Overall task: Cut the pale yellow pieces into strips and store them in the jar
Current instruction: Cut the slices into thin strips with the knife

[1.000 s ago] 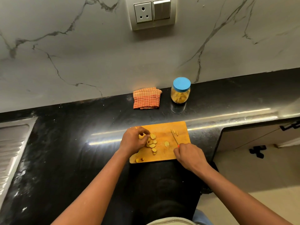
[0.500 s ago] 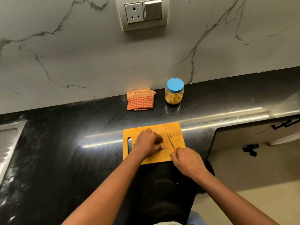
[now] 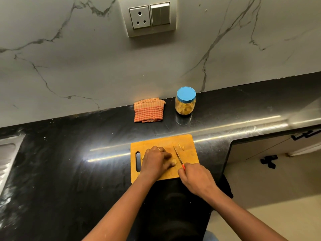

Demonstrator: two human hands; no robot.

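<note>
The pale yellow pieces (image 3: pixel 174 161) are held down on the cutting board (image 3: pixel 190 154) under the curled fingers of the left hand (image 3: pixel 157 161). A knife (image 3: pixel 177 153) is gripped by its red handle in the right hand (image 3: pixel 194 180), its blade just beside those pieces. A few cut strips (image 3: pixel 181 146) are seen near the board's far edge. The jar (image 3: pixel 185 106), its blue lid (image 3: pixel 186 94) on, is set well behind, beside a folded cloth (image 3: pixel 149 110).
</note>
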